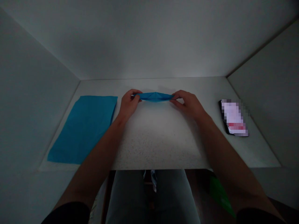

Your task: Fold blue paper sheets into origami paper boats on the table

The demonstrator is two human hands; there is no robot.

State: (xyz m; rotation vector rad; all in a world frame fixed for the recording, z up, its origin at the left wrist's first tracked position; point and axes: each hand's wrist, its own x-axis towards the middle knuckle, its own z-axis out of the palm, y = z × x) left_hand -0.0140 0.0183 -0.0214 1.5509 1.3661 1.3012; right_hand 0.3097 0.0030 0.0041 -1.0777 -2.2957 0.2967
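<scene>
Both hands on one piece. Left hand [129, 102] pinches the left end of the folded blue piece [155, 96] between thumb and fingers; right hand [187, 102] has the right end in a similar pinch. The piece spans the gap between them, long and narrow, with a peaked fold at mid-length. Looks like paper; can't confirm. It's over the far half of the white tabletop [158, 133], roughly centred; can't tell if its lower edge touches down.

Risks, my read: grip is only at the tips, so uneven pull likely skews the middle fold or tears an end if it's thin stock. Pushing the hands together probably buckles it at the peak. Losing one pinch likely lets the layers spring apart. Light is dim, so a misaligned crease would be easy to miss.

Further out: flat blue sheet [85, 127] lies on the left, left forearm crossing over its near right edge. A low sweep of that arm could drag or crease it. Phone [234, 119] sits on the right, well apart from the right hand; low risk unless that elbow swings wide. Far wall [149, 46] limits reach beyond the piece.
</scene>
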